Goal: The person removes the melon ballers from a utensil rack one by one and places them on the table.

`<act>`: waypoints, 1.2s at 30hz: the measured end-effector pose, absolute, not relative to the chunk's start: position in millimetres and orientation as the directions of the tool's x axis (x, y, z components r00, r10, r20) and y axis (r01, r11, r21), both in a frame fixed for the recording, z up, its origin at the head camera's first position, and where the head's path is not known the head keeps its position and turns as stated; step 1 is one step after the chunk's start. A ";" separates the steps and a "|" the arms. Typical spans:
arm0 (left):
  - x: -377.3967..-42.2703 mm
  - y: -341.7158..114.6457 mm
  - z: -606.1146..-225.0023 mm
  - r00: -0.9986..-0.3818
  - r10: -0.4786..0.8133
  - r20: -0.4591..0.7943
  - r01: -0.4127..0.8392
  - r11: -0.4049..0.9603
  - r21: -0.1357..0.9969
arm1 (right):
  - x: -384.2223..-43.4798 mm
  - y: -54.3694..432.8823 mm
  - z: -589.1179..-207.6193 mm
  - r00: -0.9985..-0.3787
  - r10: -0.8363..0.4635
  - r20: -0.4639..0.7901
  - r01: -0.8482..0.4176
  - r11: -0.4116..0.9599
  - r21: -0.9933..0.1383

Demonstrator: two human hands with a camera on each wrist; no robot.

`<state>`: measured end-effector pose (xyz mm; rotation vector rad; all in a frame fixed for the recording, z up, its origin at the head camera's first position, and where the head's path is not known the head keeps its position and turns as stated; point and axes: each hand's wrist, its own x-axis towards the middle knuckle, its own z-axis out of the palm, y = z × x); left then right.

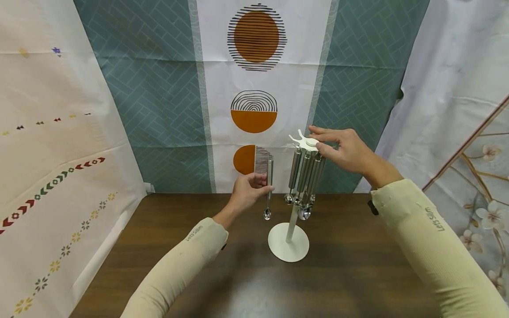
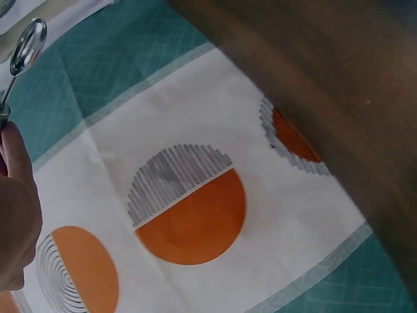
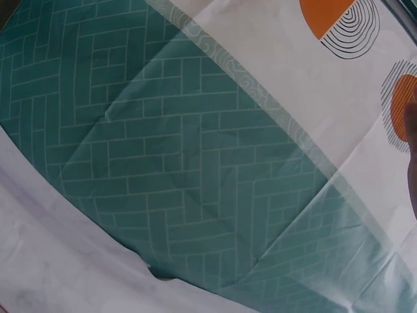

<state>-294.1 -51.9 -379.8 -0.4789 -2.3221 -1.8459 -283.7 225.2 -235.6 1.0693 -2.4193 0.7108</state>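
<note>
In the head view my left hand [image 1: 248, 192] pinches a slim metal spoon [image 1: 270, 173] by its handle, upright with the bowl down, left of a white utensil stand [image 1: 292, 224]. The spoon's bowl [image 2: 28, 49] shows at the upper left of the left wrist view. My right hand [image 1: 343, 148] is at the stand's top disc [image 1: 312, 142], thumb and fingers nearly straight against its right side. Several metal utensils [image 1: 305, 174] with spoon-like bowls hang from the stand's hooks. Bare hooks show on its left; the right-hand hooks are hidden by my hand.
The stand's round white base [image 1: 278, 247] rests on a dark brown wooden table [image 1: 350, 269]. Behind rises a teal and white cloth [image 1: 214, 79] with orange circles. Patterned light curtains [image 1: 59, 145] hang at both sides.
</note>
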 end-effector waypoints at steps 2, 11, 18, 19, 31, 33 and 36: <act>-293.8 -52.6 -386.2 -0.944 0.152 0.293 0.320 0.206 0.925 | -282.6 225.4 -234.7 -0.632 -0.562 0.533 -0.760 0.584 -0.285; -289.7 -54.2 -411.4 -0.963 0.109 0.249 0.268 0.242 0.932 | -283.7 226.5 -235.0 -0.626 -0.566 0.537 -0.761 0.593 -0.262; -284.1 -56.0 -428.2 -0.968 0.089 0.234 0.249 0.259 0.933 | -281.3 227.3 -232.1 -0.654 -0.561 0.507 -0.743 0.600 -0.294; -283.0 -56.5 -430.9 -0.968 0.092 0.232 0.248 0.266 0.931 | -280.9 227.7 -231.9 -0.655 -0.563 0.504 -0.744 0.598 -0.299; -274.0 -59.4 -457.7 -0.981 0.071 0.181 0.194 0.308 0.931 | -283.9 230.7 -235.0 -0.617 -0.586 0.525 -0.776 0.563 -0.283; -272.2 -59.6 -461.7 -0.983 0.065 0.171 0.183 0.311 0.933 | -284.8 230.0 -235.7 -0.604 -0.590 0.536 -0.785 0.559 -0.269; -269.7 -59.9 -469.3 -0.985 0.064 0.161 0.173 0.317 0.933 | -286.0 228.9 -237.1 -0.587 -0.588 0.557 -0.794 0.551 -0.257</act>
